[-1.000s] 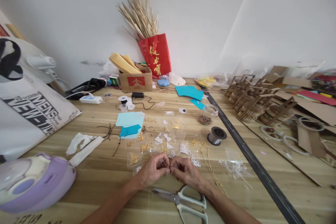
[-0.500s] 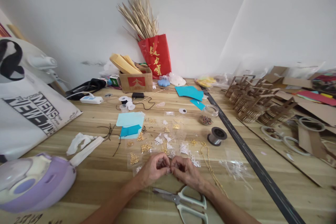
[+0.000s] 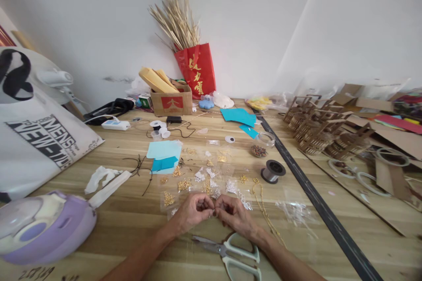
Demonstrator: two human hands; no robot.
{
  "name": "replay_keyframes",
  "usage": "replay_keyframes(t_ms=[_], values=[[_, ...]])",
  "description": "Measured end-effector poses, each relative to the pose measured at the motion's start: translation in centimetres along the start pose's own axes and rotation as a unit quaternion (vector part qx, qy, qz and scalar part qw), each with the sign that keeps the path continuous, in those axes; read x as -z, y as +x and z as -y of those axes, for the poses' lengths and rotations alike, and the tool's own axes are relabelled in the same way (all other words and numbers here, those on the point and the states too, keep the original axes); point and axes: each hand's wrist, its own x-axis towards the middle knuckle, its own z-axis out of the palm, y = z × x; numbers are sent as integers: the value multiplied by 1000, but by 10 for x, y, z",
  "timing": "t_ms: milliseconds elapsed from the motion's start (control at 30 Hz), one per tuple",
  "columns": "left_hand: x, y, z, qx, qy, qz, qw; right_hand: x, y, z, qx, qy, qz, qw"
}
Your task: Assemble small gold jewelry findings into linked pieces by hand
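Note:
My left hand [image 3: 195,211] and my right hand [image 3: 232,214] meet fingertip to fingertip above the wooden table [image 3: 132,237]. Each is closed in a pinch; whatever sits between the fingers is too small to name. Scissors [image 3: 227,252] with pale handles lie just below my right hand, blades to the left. Beyond my fingers are small bags of gold-coloured findings [image 3: 183,185] and silver-coloured pieces [image 3: 231,186]. A gold chain [image 3: 263,206] runs down the table to the right of my right hand.
A spool of wire [image 3: 273,170] and a dish of beads [image 3: 259,151] stand to the right. Blue paper [image 3: 164,163] lies farther left. A purple and white appliance [image 3: 49,228] fills the near left. Woven baskets [image 3: 316,134] stand at right, past a dark strip [image 3: 310,189].
My hands stay almost in the same place, still pinched together, with only a slight shift of the fingers. The whole view has moved very slightly; the objects on the table look unchanged.

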Motion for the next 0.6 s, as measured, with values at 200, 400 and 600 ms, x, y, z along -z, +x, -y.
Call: replay_keyframes(t_ms=[200, 400, 600], values=[[0, 0, -2, 9, -22, 4, 1000, 0, 1, 0, -2, 3, -4, 1000], [-1, 0, -1, 9, 5, -12, 1000, 0, 0, 3, -2, -2, -2, 1000], [-1, 1, 4, -2, 48, -20, 999, 0, 0, 2, -4, 4, -4, 1000]])
